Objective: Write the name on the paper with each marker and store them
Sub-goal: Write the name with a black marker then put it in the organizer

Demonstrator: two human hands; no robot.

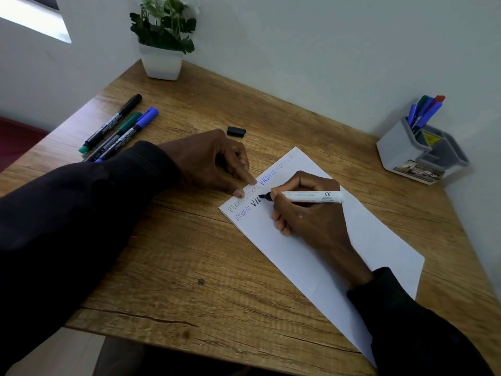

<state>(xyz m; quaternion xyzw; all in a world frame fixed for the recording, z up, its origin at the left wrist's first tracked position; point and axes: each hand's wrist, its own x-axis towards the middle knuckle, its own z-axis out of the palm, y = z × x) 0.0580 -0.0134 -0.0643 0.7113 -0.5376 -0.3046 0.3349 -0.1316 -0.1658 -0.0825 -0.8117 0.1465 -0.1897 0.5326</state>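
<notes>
On the table (pixel 189 253), slanted toward its right edge: paper (pixel 366 253), one sheet, bearing "Victoria" several times in green, blue and fainter inks along the top, with a black "Vic" begun on the second line.

Right hand (pixel 306 213): pinched round the marker (pixel 311 197) near its black tip, heel resting on the sheet. The tip touched the paper just after "Vic", evidently mid-word.

Left hand (pixel 211 161): held nothing. Forefinger and thumb tip pressed on the sheet's left edge, apparently to stop it sliding under the strokes; other fingers loosely curled.

Cap (pixel 236 131): black, loose beyond the left hand, likely kept within reach for recapping.

Capped markers (pixel 119 128): black, green and blue, side by side at far left, judged to be awaiting their turn.

Holder (pixel 401 150): grey, far right by the wall. Stored markers (pixel 429 112) stood upright in it, presumably finished with.

Pot (pixel 161 61): white, planted, far corner.
</notes>
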